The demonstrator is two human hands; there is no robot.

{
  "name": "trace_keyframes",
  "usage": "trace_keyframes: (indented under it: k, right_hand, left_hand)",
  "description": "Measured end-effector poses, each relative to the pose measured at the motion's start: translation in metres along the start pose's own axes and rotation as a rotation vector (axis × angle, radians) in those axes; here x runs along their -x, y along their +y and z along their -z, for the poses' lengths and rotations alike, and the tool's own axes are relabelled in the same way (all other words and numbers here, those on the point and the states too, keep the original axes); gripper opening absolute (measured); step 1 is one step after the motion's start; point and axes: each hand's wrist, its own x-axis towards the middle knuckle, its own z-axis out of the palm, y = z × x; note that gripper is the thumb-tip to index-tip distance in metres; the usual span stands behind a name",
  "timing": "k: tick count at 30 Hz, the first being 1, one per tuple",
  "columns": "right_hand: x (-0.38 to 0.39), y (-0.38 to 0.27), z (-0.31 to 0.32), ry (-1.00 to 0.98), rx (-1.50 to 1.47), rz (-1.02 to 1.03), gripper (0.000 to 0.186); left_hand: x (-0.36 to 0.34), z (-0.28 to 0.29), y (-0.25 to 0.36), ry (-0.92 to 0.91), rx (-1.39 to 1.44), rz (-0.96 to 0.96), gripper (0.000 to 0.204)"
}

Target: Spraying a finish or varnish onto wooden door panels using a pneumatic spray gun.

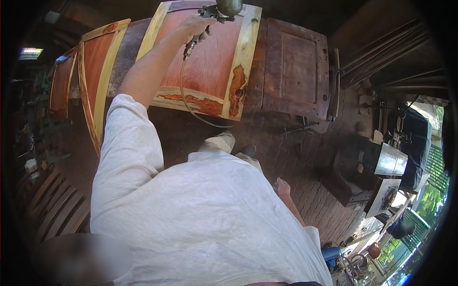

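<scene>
My left hand (198, 27) is wrapped round the handle of a metal spray gun (220, 13), above a wooden door panel (207, 59) with a reddish centre and a pale yellow frame. A rounded metal cup (230, 5) tops the gun, partly cut off by the upper edge. From the handle's fitting a thin tan hose (183, 90) loops down across the panel's near edge. My right hand (282, 186) hangs low at my right side, fingers curled closed, with no object showing in it. Where the gun's nozzle points is hard to make out.
More red-and-yellow panels (98, 71) stand to the left. A dark framed wooden panel (300, 71) lies right of the worked one. Dark boards (386, 47) lean at the far right. A dark cabinet (350, 171) stands on the brick floor (310, 190), near a blue machine (330, 253).
</scene>
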Motion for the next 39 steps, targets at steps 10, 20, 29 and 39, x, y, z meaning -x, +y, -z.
trace_keyframes:
  k: [10, 20, 29, 39]
  right_hand:
    - [-0.065, -0.026, 0.062, -0.116, -0.068, 0.121, 0.031]
    - [-0.101, 0.014, 0.095, -0.112, 0.005, -0.007, 0.029]
    - [-0.098, 0.029, 0.084, -0.088, 0.104, 0.01, 0.031]
    - [-0.106, 0.008, 0.112, -0.094, 0.006, 0.107, 0.032]
  left_hand:
    - [0.156, -0.009, -0.026, -0.085, -0.219, 0.19, 0.036]
    - [0.304, -0.009, -0.019, -0.271, -0.255, 0.242, 0.024]
    - [0.31, -0.049, -0.02, 0.009, -0.146, 0.126, 0.022]
    - [0.303, -0.089, -0.017, -0.152, -0.349, 0.217, 0.024]
